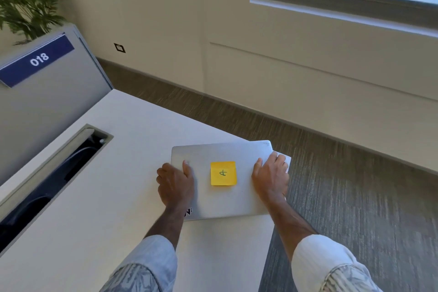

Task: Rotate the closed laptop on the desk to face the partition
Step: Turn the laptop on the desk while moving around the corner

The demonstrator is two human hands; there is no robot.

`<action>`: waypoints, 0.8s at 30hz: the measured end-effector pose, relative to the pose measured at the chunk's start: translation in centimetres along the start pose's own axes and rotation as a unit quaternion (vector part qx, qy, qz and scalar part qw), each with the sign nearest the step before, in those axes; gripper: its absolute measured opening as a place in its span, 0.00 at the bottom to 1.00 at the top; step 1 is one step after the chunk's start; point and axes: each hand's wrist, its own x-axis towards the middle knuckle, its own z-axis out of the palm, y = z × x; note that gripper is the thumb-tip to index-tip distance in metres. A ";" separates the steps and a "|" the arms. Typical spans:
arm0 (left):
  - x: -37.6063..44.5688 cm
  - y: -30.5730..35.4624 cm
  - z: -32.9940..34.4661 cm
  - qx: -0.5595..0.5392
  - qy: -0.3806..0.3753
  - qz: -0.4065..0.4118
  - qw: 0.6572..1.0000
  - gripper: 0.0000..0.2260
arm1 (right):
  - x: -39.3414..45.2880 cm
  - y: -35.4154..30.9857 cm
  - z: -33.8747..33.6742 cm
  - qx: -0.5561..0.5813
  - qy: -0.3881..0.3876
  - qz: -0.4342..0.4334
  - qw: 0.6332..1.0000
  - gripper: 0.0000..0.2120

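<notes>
Laptop (227, 199) closed, laid on counter (113, 197) | left edge gripped by left hand (176, 185) | right edge gripped by right hand (270, 178)

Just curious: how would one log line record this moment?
left hand: holds laptop left edge | right hand: holds right edge | sticky note: on laptop

Matt metal laptop (225, 154) w/ paper note (223, 173), smooth desk (132, 125).
</notes>
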 end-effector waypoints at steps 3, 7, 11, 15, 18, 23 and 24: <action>0.1 -0.2 -1.8 0.002 0.009 0.002 1.000 0.25 | -0.9 -1.0 -0.7 0.008 0.002 -0.004 1.000 0.19; -0.2 -1.1 -3.5 0.002 0.018 -0.005 1.000 0.25 | -2.3 -2.0 -1.4 0.026 0.006 -0.019 0.999 0.19; -1.0 -2.8 -5.1 -0.008 0.026 -0.033 0.999 0.26 | -3.8 -3.3 -1.9 0.025 -0.003 -0.035 0.999 0.17; -1.8 -4.9 -6.9 -0.013 0.036 -0.055 0.998 0.26 | -5.6 -4.7 -2.0 0.044 -0.006 -0.061 0.997 0.17; -2.4 -6.6 -8.4 -0.019 0.046 -0.064 0.997 0.26 | -7.1 -6.0 -1.8 0.047 -0.008 -0.077 0.996 0.17; -3.2 -10.1 -11.3 -0.011 0.064 -0.092 0.994 0.26 | -10.1 -8.7 -1.3 0.052 -0.028 -0.108 0.992 0.17; -3.3 -10.9 -11.7 -0.012 0.067 -0.098 0.993 0.27 | -10.7 -9.2 -1.2 0.051 -0.031 -0.113 0.992 0.17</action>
